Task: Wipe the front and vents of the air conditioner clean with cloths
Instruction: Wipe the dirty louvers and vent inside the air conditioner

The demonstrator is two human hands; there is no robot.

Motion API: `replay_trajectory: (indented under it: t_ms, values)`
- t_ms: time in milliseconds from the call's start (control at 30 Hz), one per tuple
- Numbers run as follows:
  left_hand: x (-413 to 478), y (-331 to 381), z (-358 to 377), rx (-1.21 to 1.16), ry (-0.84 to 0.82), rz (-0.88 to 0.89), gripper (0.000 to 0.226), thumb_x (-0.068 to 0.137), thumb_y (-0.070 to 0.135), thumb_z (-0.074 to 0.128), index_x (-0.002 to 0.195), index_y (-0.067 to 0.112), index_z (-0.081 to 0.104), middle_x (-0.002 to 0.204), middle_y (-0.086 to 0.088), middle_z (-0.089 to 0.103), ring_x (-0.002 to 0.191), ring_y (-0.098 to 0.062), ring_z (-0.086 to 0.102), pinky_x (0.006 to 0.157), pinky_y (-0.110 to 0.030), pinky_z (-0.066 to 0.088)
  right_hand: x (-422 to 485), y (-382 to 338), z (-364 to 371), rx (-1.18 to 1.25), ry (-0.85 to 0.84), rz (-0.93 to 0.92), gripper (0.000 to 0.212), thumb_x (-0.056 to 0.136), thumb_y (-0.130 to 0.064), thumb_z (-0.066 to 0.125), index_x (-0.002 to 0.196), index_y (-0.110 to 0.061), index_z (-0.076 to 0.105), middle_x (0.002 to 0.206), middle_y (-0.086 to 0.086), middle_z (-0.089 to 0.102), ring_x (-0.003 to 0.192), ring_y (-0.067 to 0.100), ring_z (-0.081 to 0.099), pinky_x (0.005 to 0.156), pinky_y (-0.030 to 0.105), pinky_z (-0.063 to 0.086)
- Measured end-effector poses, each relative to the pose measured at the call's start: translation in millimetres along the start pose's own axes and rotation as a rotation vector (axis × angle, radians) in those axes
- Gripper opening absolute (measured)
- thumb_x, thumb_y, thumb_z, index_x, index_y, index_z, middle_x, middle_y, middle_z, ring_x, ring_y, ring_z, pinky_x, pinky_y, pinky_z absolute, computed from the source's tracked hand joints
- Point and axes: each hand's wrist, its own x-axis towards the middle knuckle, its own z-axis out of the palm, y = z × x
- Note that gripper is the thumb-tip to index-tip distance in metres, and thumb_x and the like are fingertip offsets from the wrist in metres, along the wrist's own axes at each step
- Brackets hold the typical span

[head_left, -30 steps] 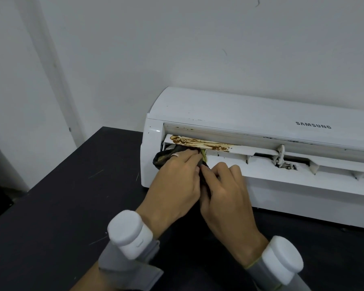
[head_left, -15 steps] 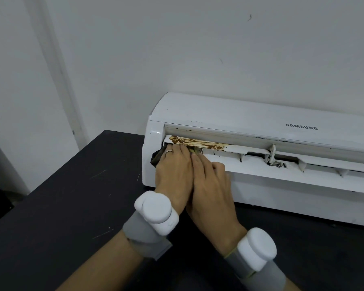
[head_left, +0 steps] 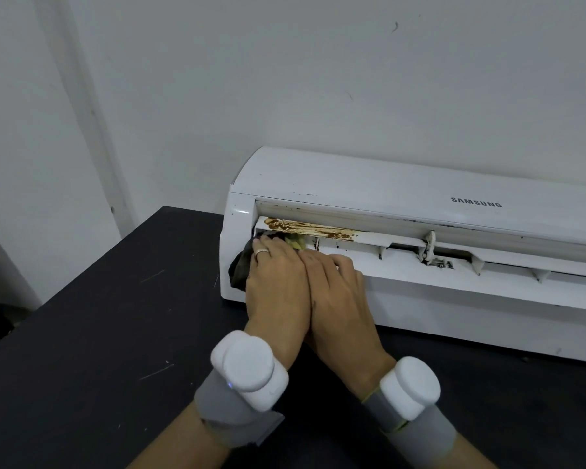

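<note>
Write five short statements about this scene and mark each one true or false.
1. The AC stands on a dark table. True.
2. The stain on its flap is blue. False: it is brown.
3. The left hand wears a ring. True.
4. The hands are far apart. False: the right hand touches the left one.
5. The cloth under the left hand is white. False: it is mostly dark.
</note>
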Motion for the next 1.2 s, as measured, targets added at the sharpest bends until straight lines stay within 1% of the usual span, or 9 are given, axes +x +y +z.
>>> replay_trajectory:
  t_ms: [200, 367, 467, 567, 667, 733, 967, 1100, 1200]
  values:
    - [-2.4, -56.2, -17.0, -0.647, 0.233, 0.144, 0.031, 0.084, 0.009, 0.062, 0.114, 0.009, 0.066, 0.108, -0.006, 0.067, 0.097, -0.016, 0.062, 0.088, -0.020, 0.047, 27.8, -15.1, 5.9, 0.052, -0.056, -0.062, 0.038, 0.079, -0.007, 0.063, 0.117, -0.004, 0.061, 0.114, 0.011, 0.061, 0.098, 0.030, 0.054, 0.077, 0.038, 0.043]
    - [14.4, -99.6, -16.1, -0.666, 0.410, 0.128, 0.020, 0.078, -0.003, 0.066, 0.092, 0.010, 0.072, 0.084, 0.001, 0.064, 0.070, 0.002, 0.056, 0.071, -0.006, 0.044, 39.1, -28.4, 5.4, -0.184, -0.116, 0.121, 0.018, 0.082, -0.014, 0.061, 0.098, -0.008, 0.066, 0.092, 0.010, 0.065, 0.087, 0.029, 0.053, 0.071, 0.037, 0.042]
    - [28.7, -118.0, -17.0, -0.643, 0.280, 0.137, 0.017, 0.076, 0.002, 0.070, 0.082, 0.017, 0.071, 0.077, 0.006, 0.064, 0.067, -0.002, 0.059, 0.067, -0.005, 0.044, 41.5, -47.2, 8.1, -0.334, -0.166, 0.212, 0.020, 0.081, -0.019, 0.057, 0.097, -0.010, 0.063, 0.090, 0.010, 0.065, 0.085, 0.026, 0.055, 0.070, 0.034, 0.042]
    - [40.6, -124.6, -16.6, -0.538, 0.043, 0.149, 0.008, 0.077, 0.020, 0.070, 0.072, 0.026, 0.072, 0.067, 0.016, 0.066, 0.069, 0.009, 0.059, 0.061, -0.002, 0.041, 42.7, -56.4, 15.4, -0.299, -0.223, 0.237, 0.048, 0.085, -0.042, 0.034, 0.112, -0.007, 0.054, 0.106, 0.013, 0.057, 0.098, 0.028, 0.048, 0.085, 0.038, 0.037]
    - [49.5, -128.8, -12.4, -0.495, -0.162, 0.145, 0.015, 0.081, 0.021, 0.062, 0.073, 0.026, 0.074, 0.065, 0.014, 0.069, 0.066, 0.011, 0.060, 0.057, -0.004, 0.042, 43.3, -60.0, 24.3, -0.339, -0.217, 0.232, 0.067, 0.085, -0.059, 0.034, 0.121, -0.005, 0.050, 0.114, 0.015, 0.054, 0.105, 0.030, 0.045, 0.092, 0.041, 0.034]
    - [50.3, -128.0, -12.5, -0.557, -0.270, 0.151, 0.018, 0.082, 0.018, 0.060, 0.077, 0.026, 0.075, 0.066, 0.011, 0.071, 0.061, 0.007, 0.063, 0.055, -0.006, 0.045, 46.0, -61.2, 26.5, -0.351, -0.225, 0.239, 0.064, 0.087, -0.056, 0.036, 0.124, -0.006, 0.050, 0.118, 0.014, 0.054, 0.110, 0.030, 0.046, 0.095, 0.042, 0.034]
    - [50.8, -122.6, -6.6, -0.646, -0.367, 0.233, 0.008, 0.085, 0.020, 0.066, 0.081, 0.019, 0.072, 0.068, 0.016, 0.071, 0.063, 0.002, 0.067, 0.063, -0.010, 0.050, 47.9, -44.0, 29.0, -0.180, -0.136, 0.196, 0.044, 0.083, -0.033, 0.028, 0.112, -0.017, 0.057, 0.110, 0.000, 0.059, 0.102, 0.021, 0.049, 0.087, 0.034, 0.026]
    - [51.5, -123.3, -7.8, -0.642, -0.393, 0.246, 0.012, 0.087, 0.015, 0.063, 0.081, 0.021, 0.071, 0.070, 0.018, 0.071, 0.063, 0.001, 0.068, 0.070, -0.018, 0.054, 36.1, -35.9, 28.9, -0.063, -0.023, 0.152, 0.030, 0.084, -0.019, 0.054, 0.112, -0.011, 0.060, 0.110, 0.007, 0.060, 0.101, 0.026, 0.054, 0.088, 0.036, 0.039]
    - [53.1, -126.2, -5.7, -0.664, -0.309, 0.207, 0.018, 0.087, 0.010, 0.059, 0.083, 0.023, 0.071, 0.067, 0.018, 0.071, 0.058, 0.001, 0.067, 0.059, -0.009, 0.048, 30.7, -41.9, 28.2, -0.136, 0.050, 0.255, 0.033, 0.082, -0.022, 0.056, 0.112, -0.009, 0.062, 0.102, 0.012, 0.057, 0.095, 0.028, 0.052, 0.077, 0.038, 0.047]
